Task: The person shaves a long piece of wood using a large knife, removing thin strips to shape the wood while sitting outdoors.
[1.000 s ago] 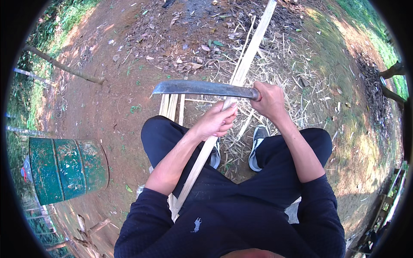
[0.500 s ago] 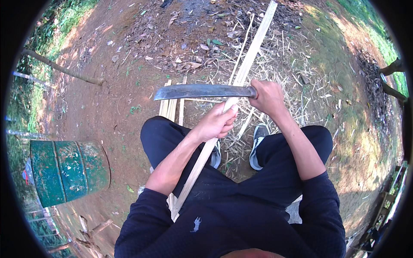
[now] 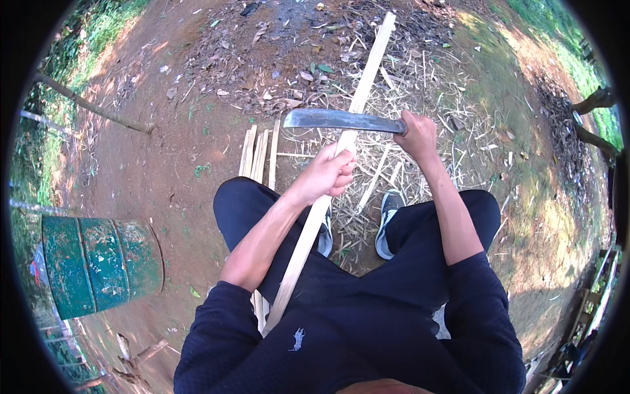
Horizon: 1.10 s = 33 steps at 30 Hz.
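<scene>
Head view: strip (image 3: 304, 249) slants from lap out past shoes (image 3: 388, 223). Left hand (image 3: 326, 172) closed round strip's middle; right hand (image 3: 419, 134), right of strip, fisted on knife (image 3: 335, 119), blade crossing strip just beyond left hand. Looks like shaving step; next stroke calls for firm left hold, edge clear of fingers. Shavings (image 3: 446, 151) right of strip. Knife handle mostly hidden in fist; blade's bite, cannot tell.
</scene>
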Available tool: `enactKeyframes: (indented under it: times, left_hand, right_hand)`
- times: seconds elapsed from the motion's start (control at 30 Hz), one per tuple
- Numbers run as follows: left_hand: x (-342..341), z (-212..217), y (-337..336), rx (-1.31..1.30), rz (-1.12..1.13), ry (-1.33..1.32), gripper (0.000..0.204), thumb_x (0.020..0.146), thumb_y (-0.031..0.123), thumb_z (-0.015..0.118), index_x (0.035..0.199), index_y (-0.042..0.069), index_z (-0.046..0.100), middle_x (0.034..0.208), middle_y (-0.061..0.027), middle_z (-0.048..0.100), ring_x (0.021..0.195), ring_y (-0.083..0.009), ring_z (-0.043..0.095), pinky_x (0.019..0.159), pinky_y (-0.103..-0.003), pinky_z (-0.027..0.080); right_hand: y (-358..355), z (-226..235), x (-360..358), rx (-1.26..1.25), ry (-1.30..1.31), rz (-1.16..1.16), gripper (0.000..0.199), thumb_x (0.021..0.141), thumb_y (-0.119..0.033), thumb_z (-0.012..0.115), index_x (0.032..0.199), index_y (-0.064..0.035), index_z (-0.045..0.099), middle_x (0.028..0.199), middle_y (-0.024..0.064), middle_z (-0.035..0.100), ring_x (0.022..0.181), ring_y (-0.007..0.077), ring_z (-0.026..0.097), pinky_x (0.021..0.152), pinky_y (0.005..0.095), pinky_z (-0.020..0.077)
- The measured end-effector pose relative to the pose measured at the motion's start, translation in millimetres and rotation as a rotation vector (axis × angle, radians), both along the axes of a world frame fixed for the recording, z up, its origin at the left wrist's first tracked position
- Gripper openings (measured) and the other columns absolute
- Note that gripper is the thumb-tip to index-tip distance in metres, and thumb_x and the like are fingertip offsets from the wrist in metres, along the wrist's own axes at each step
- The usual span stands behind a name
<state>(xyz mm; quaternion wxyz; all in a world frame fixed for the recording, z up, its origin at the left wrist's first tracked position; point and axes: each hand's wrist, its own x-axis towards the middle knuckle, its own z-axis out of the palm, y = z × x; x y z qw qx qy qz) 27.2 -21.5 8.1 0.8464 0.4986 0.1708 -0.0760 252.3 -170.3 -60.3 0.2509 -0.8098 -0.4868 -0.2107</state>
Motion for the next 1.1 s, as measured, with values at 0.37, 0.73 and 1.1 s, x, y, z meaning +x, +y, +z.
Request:
enactKeyframes:
  times: [0.37, 0.73, 1.1]
  left_hand:
    - [-12, -1, -22, -0.057, -0.069, 0.024, 0.018, 0.108, 0.027, 0.044, 0.101, 0.01, 0.046, 0.069, 0.0075, 0.032, 0.046, 0.0003, 0.025, 0.036, -0.018, 0.019]
    - [-5, -6, -20, -0.126, -0.02, 0.071, 0.016, 0.107, 0.023, 0.044, 0.097, 0.01, 0.047, 0.068, 0.0081, 0.033, 0.046, 0.0011, 0.025, 0.035, -0.016, 0.019]
    - [-12, -10, -10, -0.285, 0.004, 0.07, 0.021, 0.108, 0.022, 0.041, 0.09, 0.013, 0.043, 0.065, 0.0077, 0.031, 0.044, -0.0005, 0.025, 0.033, -0.018, 0.02]
  right_hand:
    - [7, 34, -42, -0.015, -0.019, 0.094, 0.022, 0.064, -0.014, 0.072, 0.071, -0.0095, 0.051, 0.058, 0.0073, 0.057, 0.051, 0.0305, 0.059, 0.053, 0.0426, 0.0454]
    - [2, -20, 9, -0.094, 0.028, -0.029, 0.015, 0.081, -0.011, 0.068, 0.07, -0.0101, 0.058, 0.054, 0.0023, 0.059, 0.041, 0.0112, 0.054, 0.038, 0.0311, 0.0434]
    - [4, 8, -24, -0.089, 0.134, 0.046, 0.007, 0.077, -0.012, 0.064, 0.073, -0.0084, 0.06, 0.054, 0.0073, 0.059, 0.042, 0.023, 0.059, 0.041, 0.0422, 0.0456]
